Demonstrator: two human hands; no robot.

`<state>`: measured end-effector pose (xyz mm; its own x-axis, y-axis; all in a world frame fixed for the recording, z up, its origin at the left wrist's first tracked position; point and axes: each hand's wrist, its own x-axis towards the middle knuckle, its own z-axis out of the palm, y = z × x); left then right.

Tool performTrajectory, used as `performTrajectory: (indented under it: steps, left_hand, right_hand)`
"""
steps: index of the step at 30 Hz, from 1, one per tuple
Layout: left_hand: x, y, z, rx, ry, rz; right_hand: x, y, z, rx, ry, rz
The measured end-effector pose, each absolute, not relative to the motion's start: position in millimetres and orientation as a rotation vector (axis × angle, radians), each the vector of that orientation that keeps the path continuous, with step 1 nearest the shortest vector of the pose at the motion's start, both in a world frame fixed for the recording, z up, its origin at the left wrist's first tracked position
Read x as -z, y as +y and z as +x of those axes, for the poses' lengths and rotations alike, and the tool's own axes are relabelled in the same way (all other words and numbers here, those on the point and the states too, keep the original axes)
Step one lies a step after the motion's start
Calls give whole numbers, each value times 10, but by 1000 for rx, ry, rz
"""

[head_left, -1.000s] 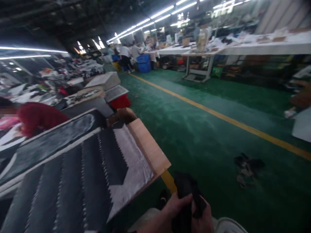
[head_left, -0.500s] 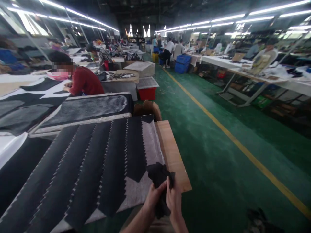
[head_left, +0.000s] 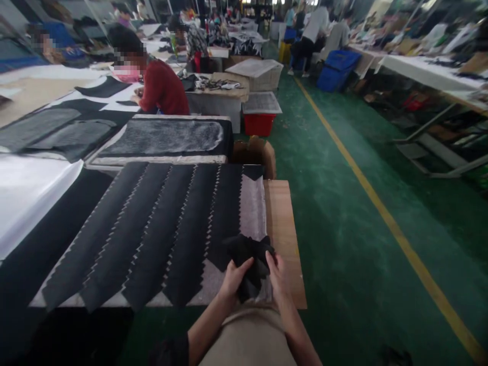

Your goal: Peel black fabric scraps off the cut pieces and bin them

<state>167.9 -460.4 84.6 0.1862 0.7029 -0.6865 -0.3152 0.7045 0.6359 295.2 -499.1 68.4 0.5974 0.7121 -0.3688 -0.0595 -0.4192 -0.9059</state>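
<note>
A crumpled bunch of black fabric [head_left: 249, 254] is held between my two hands above the near right corner of the table. My left hand [head_left: 233, 278] grips its left side, thumb on top. The fingers of my right hand [head_left: 277, 272] pinch its right edge. Beneath and to the left lie long black fabric strips [head_left: 152, 234] with zigzag edges and pointed ends, side by side on a pale grey cloth [head_left: 251, 203]. How many pieces are in the bunch, I cannot tell.
A bare wooden board [head_left: 285, 239] forms the table's right edge. Beyond the strips stand a padded dark panel [head_left: 163, 134] and a cardboard box [head_left: 263, 152]. A person in a red top [head_left: 165, 86] works at the left. A yellow line [head_left: 354, 168] runs along the green floor.
My hands have moved apart, spreading the black fabric wider, and it now sits further over the table. My view has tilted down and turned left.
</note>
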Motion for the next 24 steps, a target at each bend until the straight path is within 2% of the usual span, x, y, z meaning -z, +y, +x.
performTrajectory:
  steps: [11,20,24]
  left_hand:
    - [-1020,-4021,1674,-878,1320,508]
    - [-701,-4263,2312,-778,1293,458]
    - [-612,-4198,2434,-712,1242,467]
  right_hand:
    - [-318,-4928,3957,-1253,-475,-1723]
    - [-397,-4546,3938,-1478,-479,-1454]
    - [-335,-4333,3893,-1499,-370,-1468]
